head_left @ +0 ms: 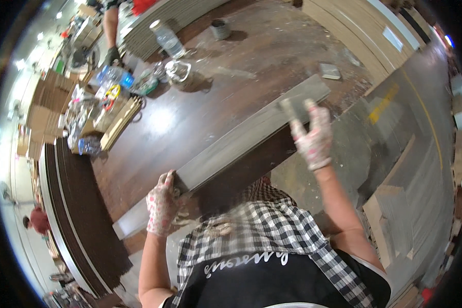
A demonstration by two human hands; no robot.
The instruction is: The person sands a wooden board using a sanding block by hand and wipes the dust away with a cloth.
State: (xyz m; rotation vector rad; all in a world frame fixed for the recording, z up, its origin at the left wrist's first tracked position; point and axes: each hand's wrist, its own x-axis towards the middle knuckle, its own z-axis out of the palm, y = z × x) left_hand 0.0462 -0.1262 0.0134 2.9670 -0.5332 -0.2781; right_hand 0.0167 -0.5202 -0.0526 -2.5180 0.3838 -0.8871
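Note:
A long, narrow grey board [241, 135] lies slantwise along the near edge of a brown worktable [205, 110]. My left hand [161, 208], in a white glove with pink dots, grips the board toward its left end, fingers on its top. Over the right end is my right hand [314, 138], in a matching glove, thumb and fingers apart and curved around what looks like a grey pad [299, 109]. The pad and fingertips are blurred, so its exact kind is unclear. A small grey block [330, 71] lies on the table beyond the board's right end.
Bottles, a clear jug [179, 72] and a grey cup [220, 29] stand at the back. Left of them is a cluttered box [120, 123]. Board stacks [359, 31] rise at the far right; dark boards [82, 205] lie left. Another person's gloved hand [113, 55] reaches in.

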